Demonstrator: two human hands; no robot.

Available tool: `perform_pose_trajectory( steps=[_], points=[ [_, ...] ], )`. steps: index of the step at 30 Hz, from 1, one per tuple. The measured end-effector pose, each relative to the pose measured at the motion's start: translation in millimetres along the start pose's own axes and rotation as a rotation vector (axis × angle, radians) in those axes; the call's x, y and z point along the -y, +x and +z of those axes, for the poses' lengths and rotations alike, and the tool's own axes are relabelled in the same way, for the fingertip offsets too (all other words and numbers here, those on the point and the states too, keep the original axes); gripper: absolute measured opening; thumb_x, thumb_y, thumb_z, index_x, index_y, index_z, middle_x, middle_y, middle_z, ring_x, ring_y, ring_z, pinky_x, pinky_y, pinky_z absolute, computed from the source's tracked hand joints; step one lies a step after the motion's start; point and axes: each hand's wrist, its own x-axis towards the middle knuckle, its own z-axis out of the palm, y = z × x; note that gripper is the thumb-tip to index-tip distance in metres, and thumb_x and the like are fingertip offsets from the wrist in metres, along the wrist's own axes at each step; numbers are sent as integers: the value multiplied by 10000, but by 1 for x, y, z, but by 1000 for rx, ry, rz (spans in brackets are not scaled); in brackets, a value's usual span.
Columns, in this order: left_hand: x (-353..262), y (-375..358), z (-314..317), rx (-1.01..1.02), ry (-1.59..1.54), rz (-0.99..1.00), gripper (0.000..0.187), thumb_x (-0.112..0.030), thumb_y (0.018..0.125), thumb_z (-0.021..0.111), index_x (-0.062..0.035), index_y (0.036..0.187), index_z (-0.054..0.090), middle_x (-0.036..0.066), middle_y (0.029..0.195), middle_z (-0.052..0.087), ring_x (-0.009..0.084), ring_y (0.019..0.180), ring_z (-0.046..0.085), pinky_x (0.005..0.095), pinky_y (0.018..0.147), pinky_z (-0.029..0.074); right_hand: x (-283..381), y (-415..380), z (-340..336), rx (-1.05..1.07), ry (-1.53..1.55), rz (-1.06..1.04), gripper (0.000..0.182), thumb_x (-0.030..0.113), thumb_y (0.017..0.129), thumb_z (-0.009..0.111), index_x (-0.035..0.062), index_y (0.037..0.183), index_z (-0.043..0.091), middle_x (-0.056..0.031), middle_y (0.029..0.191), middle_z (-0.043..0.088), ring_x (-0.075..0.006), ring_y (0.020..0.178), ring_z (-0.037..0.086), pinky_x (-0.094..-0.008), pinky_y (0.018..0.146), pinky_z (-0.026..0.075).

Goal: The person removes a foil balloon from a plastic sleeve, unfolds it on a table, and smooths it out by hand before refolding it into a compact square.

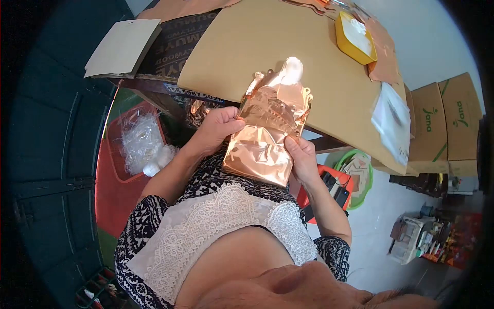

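Observation:
A shiny copper-coloured foil balloon point(260, 147), flat and folded, is held in front of my waist, its upper end over the table's near edge. Small tabs with holes show along its edges, and a rounded piece sticks up at the top. My left hand point(218, 130) is closed on its left edge, thumb on top. On the lower right edge, my right hand point(302, 157) pinches the foil between thumb and fingers. The fingers beneath the balloon are partly hidden.
Brown cardboard point(247, 36) covers the table. On it are a yellow tray point(355, 46) with white contents, copper foil sheets point(383, 46), clear plastic bags point(391, 121) and cream card point(123, 49). A red basket point(116, 139), a green basket point(368, 180) and cartons point(429, 118) surround it.

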Motion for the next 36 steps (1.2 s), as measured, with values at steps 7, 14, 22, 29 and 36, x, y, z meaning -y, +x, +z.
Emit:
perform_pose_trajectory(
  steps=[7, 14, 22, 29, 36],
  points=[
    [9, 1, -6, 25, 4, 50, 90, -98, 912, 593, -10, 907, 610, -22, 818, 605, 32, 709, 514, 198, 647, 422, 2, -1, 13, -65, 71, -25, 205, 185, 988, 561, 11, 950, 662, -5, 836, 670, -50, 707, 592, -220, 637, 485],
    [9, 2, -9, 22, -56, 19, 80, -91, 915, 598, -13, 905, 612, -12, 819, 626, 33, 712, 538, 200, 657, 441, -10, 6, 6, -60, 96, -7, 219, 140, 976, 557, 44, 801, 646, 32, 726, 611, -29, 617, 518, -221, 555, 432],
    [8, 2, -9, 17, -17, 32, 65, -77, 903, 599, -14, 889, 610, -19, 791, 605, 35, 690, 519, 197, 643, 422, -15, 11, 7, -63, 139, -19, 218, 136, 959, 577, 65, 758, 623, 50, 672, 575, -26, 557, 473, -203, 515, 381],
    [1, 0, -6, 11, -3, 28, 41, -57, 881, 591, -32, 848, 592, -27, 765, 575, 37, 667, 493, 196, 626, 401, -22, 17, -12, 68, 185, -36, 153, 137, 927, 599, 6, 883, 664, -29, 767, 664, -68, 614, 595, -242, 573, 510],
    [-6, -2, 6, 1, -126, 27, 275, -4, 866, 533, 60, 1116, 628, 77, 968, 688, 97, 825, 638, 232, 757, 513, -11, 11, 7, -47, 133, -38, 147, 142, 929, 583, 22, 930, 668, 27, 748, 606, -38, 620, 506, -214, 574, 418]
  ],
)
